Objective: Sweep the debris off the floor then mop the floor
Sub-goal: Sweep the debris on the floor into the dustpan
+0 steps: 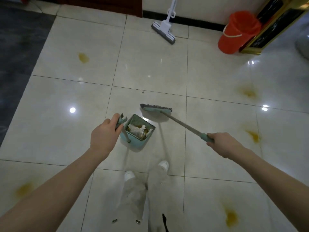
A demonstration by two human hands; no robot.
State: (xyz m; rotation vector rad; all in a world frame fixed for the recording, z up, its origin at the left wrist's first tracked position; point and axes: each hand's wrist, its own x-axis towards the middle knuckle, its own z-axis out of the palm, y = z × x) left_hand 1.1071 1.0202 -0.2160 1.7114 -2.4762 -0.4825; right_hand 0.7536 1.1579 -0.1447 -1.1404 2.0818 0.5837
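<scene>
Nearest, left hand (pixel 104 136) is clamped on dustpan (pixel 133 145), right hand (pixel 224 145) on broom (pixel 156 110). Sweeping judged nearly done, debris (pixel 138 129) panned. Stray speck (pixel 143 92) to be swept; mop (pixel 164 29) next.

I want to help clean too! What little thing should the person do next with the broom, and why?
Probably reach the broom out past the small dark speck and pull it back into the dustpan. Paper scraps already sit in the dustpan, but that speck lies on the floor beyond the broom. The yellow stains wait for the mop.
</scene>
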